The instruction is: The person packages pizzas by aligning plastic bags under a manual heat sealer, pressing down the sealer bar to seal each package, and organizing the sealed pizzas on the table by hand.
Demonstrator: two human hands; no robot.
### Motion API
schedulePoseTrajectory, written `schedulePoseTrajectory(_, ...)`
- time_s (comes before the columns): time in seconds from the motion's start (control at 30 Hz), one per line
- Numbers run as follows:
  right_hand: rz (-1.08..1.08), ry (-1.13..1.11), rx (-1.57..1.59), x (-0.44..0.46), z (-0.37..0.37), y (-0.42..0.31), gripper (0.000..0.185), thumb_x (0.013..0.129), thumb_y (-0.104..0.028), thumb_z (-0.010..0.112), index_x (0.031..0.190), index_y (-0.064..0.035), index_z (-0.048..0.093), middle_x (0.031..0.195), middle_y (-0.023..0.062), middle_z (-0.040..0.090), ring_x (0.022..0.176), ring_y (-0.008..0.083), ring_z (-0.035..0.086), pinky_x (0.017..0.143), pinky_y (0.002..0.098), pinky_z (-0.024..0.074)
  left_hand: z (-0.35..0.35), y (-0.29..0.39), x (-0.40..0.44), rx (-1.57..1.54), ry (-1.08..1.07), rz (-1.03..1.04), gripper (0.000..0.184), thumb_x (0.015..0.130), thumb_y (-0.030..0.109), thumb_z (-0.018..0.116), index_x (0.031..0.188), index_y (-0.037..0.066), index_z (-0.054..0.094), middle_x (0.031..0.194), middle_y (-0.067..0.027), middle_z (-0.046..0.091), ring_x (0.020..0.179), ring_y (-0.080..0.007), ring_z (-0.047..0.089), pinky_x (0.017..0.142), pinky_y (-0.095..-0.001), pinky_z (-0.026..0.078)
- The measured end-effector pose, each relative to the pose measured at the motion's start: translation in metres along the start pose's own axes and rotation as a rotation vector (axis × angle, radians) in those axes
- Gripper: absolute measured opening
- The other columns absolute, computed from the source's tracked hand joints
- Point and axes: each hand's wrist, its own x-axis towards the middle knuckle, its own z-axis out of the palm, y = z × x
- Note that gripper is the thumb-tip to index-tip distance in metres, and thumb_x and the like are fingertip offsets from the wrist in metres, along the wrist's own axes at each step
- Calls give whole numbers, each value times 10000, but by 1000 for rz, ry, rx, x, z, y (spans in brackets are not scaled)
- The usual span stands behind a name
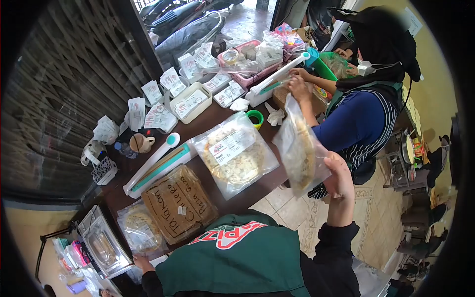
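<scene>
My right hand (340, 175) grips the edge of a clear plastic bag with a flat pizza (301, 153) inside, held up on edge at the right of the table. My left hand (143, 264) is low at the left, by the lower edge of another bagged pizza (141, 225) and close to a silver-topped machine (105, 245); its fingers are too small to make out. A third bagged pizza (235, 153) with a white label lies flat in the middle. Left of it sits a brown cardboard box (179, 204) with handwriting on top.
A white and teal bag sealer (161, 166) lies behind the box, with a second sealer (278, 79) farther back. Label stacks (190, 105), a mug (142, 143), green tape (255, 118) and a pink basket (238, 79) crowd the far side. A co-worker (358, 119) stands at the right.
</scene>
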Motion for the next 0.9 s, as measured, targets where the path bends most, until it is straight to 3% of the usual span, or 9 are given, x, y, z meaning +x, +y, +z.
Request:
schedulePoseTrajectory(0.07, 90, 9, -106, 11, -17, -1, 104, 940, -105, 537, 945, -6, 571, 1184, 114, 621, 1020, 154, 598, 948, 336, 460, 4, 9, -10, 9, 70, 61, 416, 999, 422, 447, 1230, 94, 557, 1113, -81, 615, 890, -247, 625, 567, -335, 523)
schedulePoseTrajectory(0.2, 182, 148, 6, 55, -90, 53, 113, 976, -111, 478, 902, -51, 540, 1017, 70, 626, 910, 158, 614, 858, 340, 506, -2, 16, 8, 178, 24, 172, 396, 992, 463, 418, 1160, 128, 545, 889, -109, 609, 592, -247, 602, 382, -327, 430)
schedulePoseTrajectory(0.23, 200, 159, 30, 59, -84, 56, 113, 982, -115, 466, 907, -65, 535, 942, 54, 610, 854, 164, 616, 810, 345, 523, -5, 24, 1, 250, -7, 177, 458, 988, 472, 416, 1294, 142, 503, 967, -125, 625, 668, -271, 634, 440, -356, 476)
schedulePoseTrajectory(0.33, 136, 159, 105, 64, -70, 73, 92, 962, -94, 477, 902, -80, 545, 949, 31, 615, 926, 136, 606, 867, 337, 494, 9, 40, -31, -17, 176, 282, 474, 987, 435, 461, 1253, 62, 583, 1126, -155, 654, 942, -291, 636, 694, -397, 529)
schedulePoseTrajectory(0.5, -20, 206, 311, 62, -120, 147, 82, 948, -101, 487, 884, -95, 538, 987, 35, 637, 945, 146, 610, 870, 320, 485, 19, 61, -43, -68, 162, 460, 472, 1030, 364, 385, 1308, 19, 550, 1279, -109, 608, 1083, -290, 599, 897, -375, 492)
schedulePoseTrajectory(0.6, -89, 447, 279, 85, -178, 213, 114, 978, -152, 473, 973, -88, 567, 1037, 68, 634, 996, 197, 615, 877, 350, 494, 26, 71, -62, -176, 132, 412, 475, 1032, 355, 387, 1304, 1, 549, 1307, -105, 593, 1102, -285, 594, 908, -387, 491)
schedulePoseTrajectory(0.73, -16, 590, 343, 110, -206, 230, 171, 1010, -166, 416, 1079, -83, 549, 1088, 36, 608, 1037, 184, 588, 883, 346, 490, 29, 54, -14, -503, -29, 333, 503, 1030, 377, 396, 1336, -3, 519, 1361, -115, 548, 1185, -316, 560, 960, -411, 482)
schedulePoseTrajectory(0.83, 9, 731, 340, 121, -207, 231, 276, 1017, -221, 419, 1252, -89, 475, 1216, 67, 566, 1119, 222, 573, 949, 366, 473, 33, 62, -46, -336, 72, 358, 515, 1029, 359, 410, 1362, -29, 472, 1386, -134, 522, 1225, -310, 537, 1000, -388, 460)
schedulePoseTrajectory(0.9, -40, 848, 380, 133, -224, 257, 287, 1012, -233, 430, 1244, -74, 487, 1219, 76, 570, 1106, 232, 581, 948, 365, 475, 35, 63, -46, -305, 85, 387, 503, 1028, 344, 420, 1358, -32, 474, 1369, -139, 535, 1207, -303, 547, 980, -378, 474)
